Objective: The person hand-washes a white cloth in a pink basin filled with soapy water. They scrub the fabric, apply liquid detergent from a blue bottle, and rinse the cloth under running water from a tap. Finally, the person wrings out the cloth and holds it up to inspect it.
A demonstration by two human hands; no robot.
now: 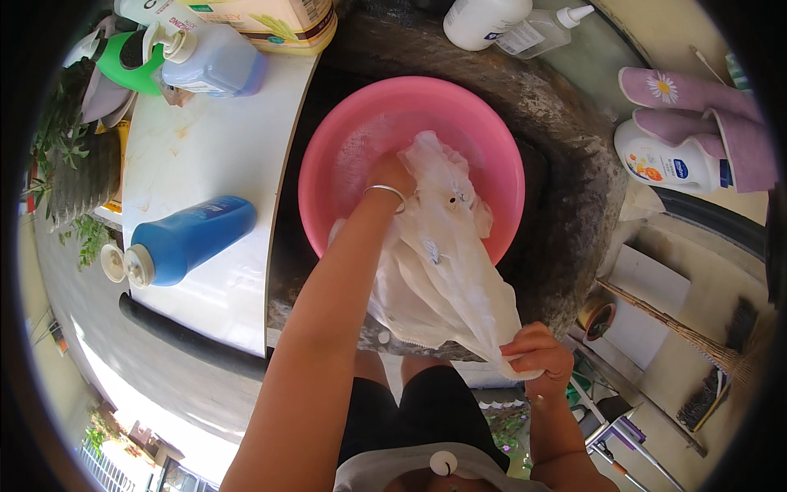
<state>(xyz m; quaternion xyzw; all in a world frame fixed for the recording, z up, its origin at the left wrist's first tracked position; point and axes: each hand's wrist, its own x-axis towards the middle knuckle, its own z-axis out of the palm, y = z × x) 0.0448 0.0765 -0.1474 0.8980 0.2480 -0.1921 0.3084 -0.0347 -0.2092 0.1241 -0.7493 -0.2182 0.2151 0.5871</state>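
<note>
A pink plastic basin (510,184) holds sudsy water (353,154). A thin white garment (442,277) with small embroidered motifs lies partly in it and drapes over the near rim. My left hand (393,172), with a silver bangle (387,189) at the wrist, is down inside the basin against the cloth. Its fingers are hidden, so its grip does not show. Beyond the near rim, at the lower right, my right hand (541,357) pinches an edge of the garment, and the fabric stretches between that hand and the basin.
Left of the basin, a blue bottle (193,240) with its cap flipped open lies on a white board (203,147). A pump bottle (215,64) stands farther back. White bottles (486,21) line the dark stone sink's (578,135) far edge. Pink slippers (688,104) hang at right.
</note>
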